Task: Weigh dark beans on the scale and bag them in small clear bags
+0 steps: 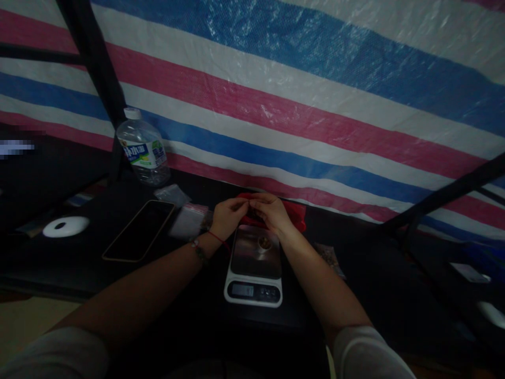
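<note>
My left hand (229, 217) and my right hand (269, 210) meet above the far edge of a small digital kitchen scale (254, 268). Both have their fingers pinched on a red bag (294, 215) that lies just behind the scale. On the scale's steel platform sits a small round brownish object (264, 242). A red string and a bead bracelet circle my left wrist. What the fingertips pinch inside the bag is hidden.
A dark table (165, 284) carries a phone (139, 230) lying face up, a white round device (65, 226), a water bottle (144, 150) and small clear plastic bags (185, 221). A striped tarp (315, 105) hangs behind. Black frame poles (94, 58) stand left and right.
</note>
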Demonstrator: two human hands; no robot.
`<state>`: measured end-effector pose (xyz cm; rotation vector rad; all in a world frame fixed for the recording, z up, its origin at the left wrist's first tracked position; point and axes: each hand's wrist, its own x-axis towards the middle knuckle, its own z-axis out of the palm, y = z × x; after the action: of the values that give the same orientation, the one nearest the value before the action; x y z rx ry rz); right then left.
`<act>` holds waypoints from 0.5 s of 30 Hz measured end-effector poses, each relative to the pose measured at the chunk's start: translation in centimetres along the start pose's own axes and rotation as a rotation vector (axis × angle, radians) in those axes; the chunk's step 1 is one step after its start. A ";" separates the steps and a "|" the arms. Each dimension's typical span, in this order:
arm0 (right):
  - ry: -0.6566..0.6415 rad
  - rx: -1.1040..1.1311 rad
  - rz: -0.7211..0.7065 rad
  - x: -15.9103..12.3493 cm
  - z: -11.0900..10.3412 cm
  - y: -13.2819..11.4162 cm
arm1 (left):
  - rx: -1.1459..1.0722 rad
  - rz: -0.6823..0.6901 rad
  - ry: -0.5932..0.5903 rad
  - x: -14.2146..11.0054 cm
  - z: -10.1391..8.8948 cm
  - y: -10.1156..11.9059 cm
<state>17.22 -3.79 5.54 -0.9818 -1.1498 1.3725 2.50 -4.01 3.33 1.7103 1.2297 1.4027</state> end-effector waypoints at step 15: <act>-0.018 0.020 0.014 0.2 -0.1 0.4 | 0.115 0.091 -0.010 -0.1 -0.2 -0.4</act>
<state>17.18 -3.59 5.09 -0.9663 -1.1421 1.4039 2.19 -3.93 3.02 1.8709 1.2629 1.3972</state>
